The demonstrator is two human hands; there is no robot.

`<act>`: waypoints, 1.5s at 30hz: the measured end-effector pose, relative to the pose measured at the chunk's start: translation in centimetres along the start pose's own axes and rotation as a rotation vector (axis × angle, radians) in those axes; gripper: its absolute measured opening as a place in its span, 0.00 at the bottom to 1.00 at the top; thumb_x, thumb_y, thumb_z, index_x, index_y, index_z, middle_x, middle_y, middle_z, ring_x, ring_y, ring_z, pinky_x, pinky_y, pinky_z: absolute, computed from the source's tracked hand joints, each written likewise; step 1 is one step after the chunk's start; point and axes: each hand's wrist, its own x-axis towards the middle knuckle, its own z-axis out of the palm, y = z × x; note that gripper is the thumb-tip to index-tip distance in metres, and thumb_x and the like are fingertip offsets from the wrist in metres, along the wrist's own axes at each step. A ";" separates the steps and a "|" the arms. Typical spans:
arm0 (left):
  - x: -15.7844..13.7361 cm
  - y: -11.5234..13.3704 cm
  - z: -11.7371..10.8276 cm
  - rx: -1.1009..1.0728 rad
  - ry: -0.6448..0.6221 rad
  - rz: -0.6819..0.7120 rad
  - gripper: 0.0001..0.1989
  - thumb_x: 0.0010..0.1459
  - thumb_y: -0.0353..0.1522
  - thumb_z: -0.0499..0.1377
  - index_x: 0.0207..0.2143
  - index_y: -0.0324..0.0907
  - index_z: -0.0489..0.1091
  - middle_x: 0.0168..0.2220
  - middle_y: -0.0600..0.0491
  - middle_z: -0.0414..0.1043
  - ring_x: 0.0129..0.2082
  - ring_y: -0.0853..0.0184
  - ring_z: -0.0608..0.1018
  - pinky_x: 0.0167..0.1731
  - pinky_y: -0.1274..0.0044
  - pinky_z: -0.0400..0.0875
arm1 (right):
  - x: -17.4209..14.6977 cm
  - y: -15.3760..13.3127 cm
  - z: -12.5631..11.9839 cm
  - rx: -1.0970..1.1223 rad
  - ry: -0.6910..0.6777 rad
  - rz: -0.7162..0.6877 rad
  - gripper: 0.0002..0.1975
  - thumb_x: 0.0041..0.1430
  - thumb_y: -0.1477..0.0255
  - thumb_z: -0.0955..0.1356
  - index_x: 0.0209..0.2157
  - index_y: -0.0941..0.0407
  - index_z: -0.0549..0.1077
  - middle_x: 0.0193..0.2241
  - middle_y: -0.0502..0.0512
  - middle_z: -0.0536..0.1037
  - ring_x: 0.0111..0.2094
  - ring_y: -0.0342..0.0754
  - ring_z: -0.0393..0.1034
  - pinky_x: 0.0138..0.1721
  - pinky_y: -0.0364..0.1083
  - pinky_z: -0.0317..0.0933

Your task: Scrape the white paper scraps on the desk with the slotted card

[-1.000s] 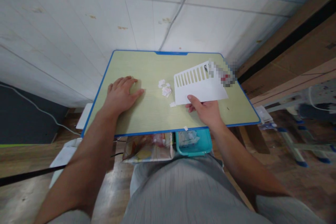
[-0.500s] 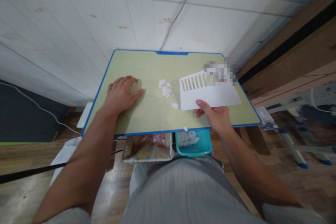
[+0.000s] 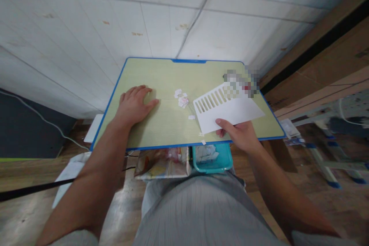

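My right hand (image 3: pixel 240 133) grips the near edge of a white slotted sheet (image 3: pixel 227 115), thumb on top and fingers underneath. A row of long cut-out slots runs along the sheet's far left part; its far right part is blurred out by pixelation. My left hand (image 3: pixel 135 103) lies on the left side of the small table (image 3: pixel 155 130), palm down with fingers spread, holding nothing. Between the hands sit several torn paper scraps (image 3: pixel 183 100). A single scrap (image 3: pixel 191 117) lies just left of the sheet, and another scrap (image 3: pixel 203 142) rests at the table's front edge.
Below the front edge stand a teal basket (image 3: pixel 211 170) with greyish crumpled material in it and a patterned box (image 3: pixel 164 175). A white panelled wall (image 3: pixel 115 27) rises behind the table. Large cardboard boxes (image 3: pixel 323 54) flank it on the right.
The sheet's left end has swung toward me, and my right hand has shifted slightly nearer. A small scrap now shows by the sheet's near corner. My left hand stays put.
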 end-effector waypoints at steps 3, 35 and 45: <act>0.0 -0.1 0.0 0.006 0.007 -0.002 0.31 0.78 0.50 0.59 0.76 0.49 0.74 0.83 0.44 0.68 0.83 0.47 0.67 0.83 0.53 0.58 | -1.2 0.6 0.3 0.009 0.003 0.028 0.29 0.63 0.42 0.81 0.23 0.50 0.78 0.18 0.56 0.80 0.20 0.53 0.75 0.24 0.52 0.76; 0.0 -0.3 0.1 0.006 0.008 -0.003 0.31 0.78 0.51 0.59 0.75 0.51 0.74 0.83 0.47 0.68 0.83 0.48 0.67 0.83 0.55 0.59 | -1.6 0.4 0.6 0.075 0.066 0.044 0.27 0.65 0.43 0.81 0.28 0.50 0.79 0.22 0.56 0.83 0.22 0.54 0.78 0.27 0.52 0.79; 0.1 -0.5 0.2 0.008 -0.002 -0.006 0.32 0.78 0.55 0.58 0.76 0.53 0.73 0.83 0.49 0.67 0.83 0.50 0.67 0.83 0.58 0.57 | 2.5 0.5 3.9 -0.009 0.207 -0.038 0.27 0.63 0.41 0.78 0.28 0.50 0.78 0.24 0.57 0.85 0.24 0.53 0.79 0.31 0.51 0.79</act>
